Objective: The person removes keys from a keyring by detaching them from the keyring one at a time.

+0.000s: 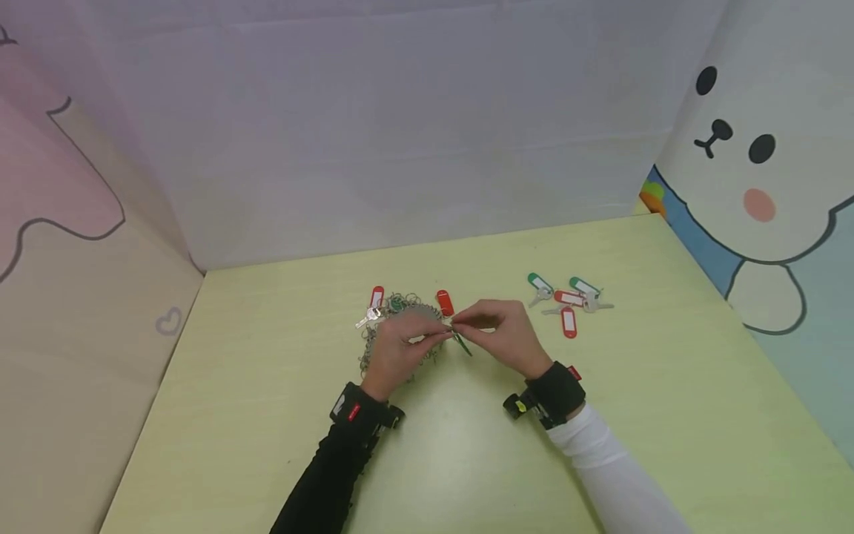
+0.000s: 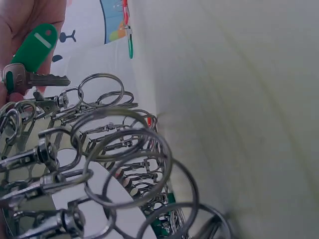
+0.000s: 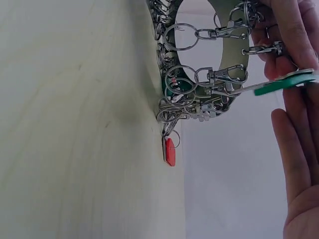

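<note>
Left hand and right hand, mid-frame, fingertips meeting, both pinch at green-tagged key; attaching apparently unfinished. Clip ring just beside. Red-tagged key, left of centre, probably done. Likely left: loose tagged keys, right of centre.

I find the left forearm and right forearm extended forward, converging. Left hand: thumb and fingers brought together, pinching. Right hand: likewise pinching, from the opposite side; fingertips of both hands close together
</note>
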The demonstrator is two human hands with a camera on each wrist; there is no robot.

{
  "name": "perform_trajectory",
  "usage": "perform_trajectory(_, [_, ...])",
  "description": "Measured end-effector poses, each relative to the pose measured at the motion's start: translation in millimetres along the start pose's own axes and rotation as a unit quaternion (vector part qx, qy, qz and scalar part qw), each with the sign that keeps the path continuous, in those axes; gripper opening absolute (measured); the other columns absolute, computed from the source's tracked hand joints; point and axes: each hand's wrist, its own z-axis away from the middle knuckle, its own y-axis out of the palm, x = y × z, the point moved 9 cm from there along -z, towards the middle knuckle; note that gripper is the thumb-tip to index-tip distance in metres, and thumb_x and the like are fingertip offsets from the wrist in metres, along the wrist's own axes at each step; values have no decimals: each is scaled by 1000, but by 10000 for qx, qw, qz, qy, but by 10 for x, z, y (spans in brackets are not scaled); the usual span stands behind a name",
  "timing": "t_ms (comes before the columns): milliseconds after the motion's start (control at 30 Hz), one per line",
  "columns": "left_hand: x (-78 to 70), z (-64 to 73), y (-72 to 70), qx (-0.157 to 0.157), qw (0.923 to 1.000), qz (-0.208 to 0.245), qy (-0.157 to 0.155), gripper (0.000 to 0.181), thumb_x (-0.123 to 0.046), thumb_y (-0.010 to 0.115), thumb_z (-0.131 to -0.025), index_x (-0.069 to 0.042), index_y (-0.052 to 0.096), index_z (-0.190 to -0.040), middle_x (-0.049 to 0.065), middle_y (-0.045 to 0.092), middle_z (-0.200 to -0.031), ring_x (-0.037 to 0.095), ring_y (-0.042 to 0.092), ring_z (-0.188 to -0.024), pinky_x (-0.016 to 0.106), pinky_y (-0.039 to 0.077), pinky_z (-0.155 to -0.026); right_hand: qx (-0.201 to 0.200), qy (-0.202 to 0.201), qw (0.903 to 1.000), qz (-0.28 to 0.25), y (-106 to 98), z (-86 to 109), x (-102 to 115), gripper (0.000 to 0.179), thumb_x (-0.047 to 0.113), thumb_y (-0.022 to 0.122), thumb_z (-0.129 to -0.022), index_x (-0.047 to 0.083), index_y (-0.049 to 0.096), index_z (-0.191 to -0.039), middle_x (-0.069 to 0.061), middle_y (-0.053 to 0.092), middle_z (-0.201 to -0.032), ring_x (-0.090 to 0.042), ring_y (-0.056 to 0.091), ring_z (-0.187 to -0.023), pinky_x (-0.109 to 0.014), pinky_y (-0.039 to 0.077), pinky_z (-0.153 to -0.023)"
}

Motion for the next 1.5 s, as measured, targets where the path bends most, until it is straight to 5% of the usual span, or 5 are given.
perform_trajectory(300, [-91, -16, -8, -128, 9978, -452, 473, 14, 2, 87, -80, -6, 83, -91, 6, 79, -85, 20, 75, -81, 35, 61, -84, -352, -170, 9992, 121, -36, 29, 67, 13, -4, 80, -85, 6, 82, -93, -9, 79, -89, -5, 74, -84, -32, 63, -77])
perform_trajectory(633, [-76, 2, -5, -110, 9978, -447, 476, 14, 0, 86, -81, -6, 83, -93, 5, 79, -86, 18, 74, -81, 29, 60, -80, -490, -184, 9977, 420, -31, 33, 113, 13, -3, 81, -84, 7, 82, -92, -8, 78, -87, -12, 75, -83, -39, 64, -77])
perform_trajectory(1133, [40, 18, 27, 135, 9988, -376, -281, 4, -4, 76, -93, -7, 79, -95, 5, 78, -92, 18, 74, -87, 29, 59, -79, -321, -816, 9823, 1656, 36, 30, 338, 15, -4, 81, -80, 9, 80, -88, 0, 77, -84, -15, 76, -78, -32, 63, -71])
perform_trajectory(1500, [140, 55, 14, 206, 9945, 112, -1017, 8, -12, 73, -98, -8, 80, -96, 4, 79, -90, 13, 72, -80, 30, 57, -72, -203, -1305, 9760, 1730, 88, 34, 394, 17, -3, 85, -80, 9, 80, -92, -2, 79, -86, -15, 76, -81, -32, 62, -74])
